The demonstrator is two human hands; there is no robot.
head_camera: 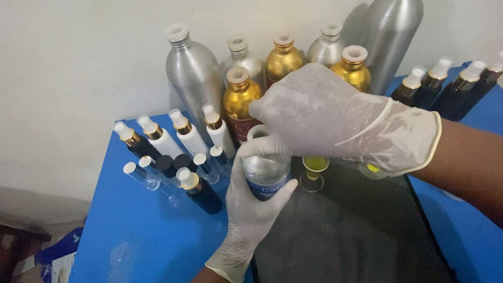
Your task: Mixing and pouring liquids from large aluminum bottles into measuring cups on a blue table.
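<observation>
The left hand [251,211] wraps its fingers [264,148] around a clear bottle [264,174], upright at the front edge of the dark mat [345,236]. The right hand [340,118] sits directly above, curled over the bottle's top; its grip is hidden. A small yellow funnel [314,169] stands just right.

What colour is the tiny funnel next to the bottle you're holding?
Yellow-green; the small funnel shows best in the head view.

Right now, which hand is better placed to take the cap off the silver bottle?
Probably the right hand: it covers the top of the silver bottle, while the left hand grips its body.
</observation>
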